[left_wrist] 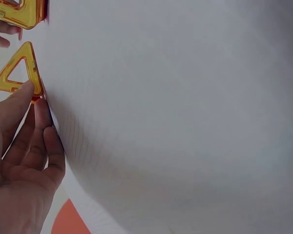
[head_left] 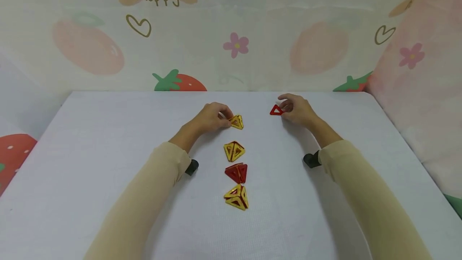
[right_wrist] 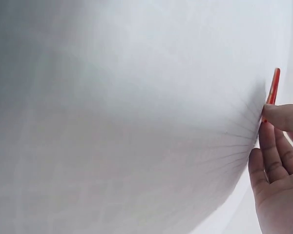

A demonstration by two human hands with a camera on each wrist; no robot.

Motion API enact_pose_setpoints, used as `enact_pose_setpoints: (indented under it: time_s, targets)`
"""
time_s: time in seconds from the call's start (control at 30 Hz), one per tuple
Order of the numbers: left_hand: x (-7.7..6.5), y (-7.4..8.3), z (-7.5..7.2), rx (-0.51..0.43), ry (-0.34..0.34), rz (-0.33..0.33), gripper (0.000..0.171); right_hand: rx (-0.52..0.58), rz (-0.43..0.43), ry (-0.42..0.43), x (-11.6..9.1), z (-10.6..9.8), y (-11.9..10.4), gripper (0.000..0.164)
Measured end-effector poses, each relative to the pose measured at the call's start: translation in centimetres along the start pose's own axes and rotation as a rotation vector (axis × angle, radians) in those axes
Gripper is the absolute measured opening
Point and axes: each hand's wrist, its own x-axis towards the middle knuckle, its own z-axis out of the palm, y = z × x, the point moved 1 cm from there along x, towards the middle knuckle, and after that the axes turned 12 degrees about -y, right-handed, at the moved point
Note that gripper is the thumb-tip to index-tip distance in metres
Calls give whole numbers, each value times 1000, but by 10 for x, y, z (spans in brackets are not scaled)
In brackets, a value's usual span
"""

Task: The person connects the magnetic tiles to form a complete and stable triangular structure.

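My left hand (head_left: 213, 117) pinches a yellow triangular magnetic tile (head_left: 236, 122) at the far middle of the table; red shows along its edge. In the left wrist view the thumb lies on the tile's (left_wrist: 21, 71) lower corner, fingers behind it. To the right, my right hand (head_left: 296, 109) holds a red triangular magnetic tile (head_left: 276, 110) by one corner. That red tile (right_wrist: 273, 90) appears edge-on in the right wrist view, between thumb and fingers. Nearest below the left hand's piece stands a yellow pyramid of tiles (head_left: 234, 151).
A red pyramid (head_left: 236, 172) and another yellow pyramid (head_left: 236, 197) continue the column toward me. All stand on a white-covered table (head_left: 108, 171). A printed curtain (head_left: 267, 51) hangs behind the far edge.
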Motion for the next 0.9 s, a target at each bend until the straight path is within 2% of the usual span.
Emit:
enact_pose_setpoints:
  time_s: [0.27,0.63,0.9]
  targets:
    - [1,1,0,-7,-4,-18,20,-2,-14,-6,0,3,-1,49]
    - [2,-1,0,-16,10,-23,19,-8,-102,-20,2,10,-9,47]
    - [2,-1,0,-10,18,-29,20,-23,-119,-28,3,16,-14,46]
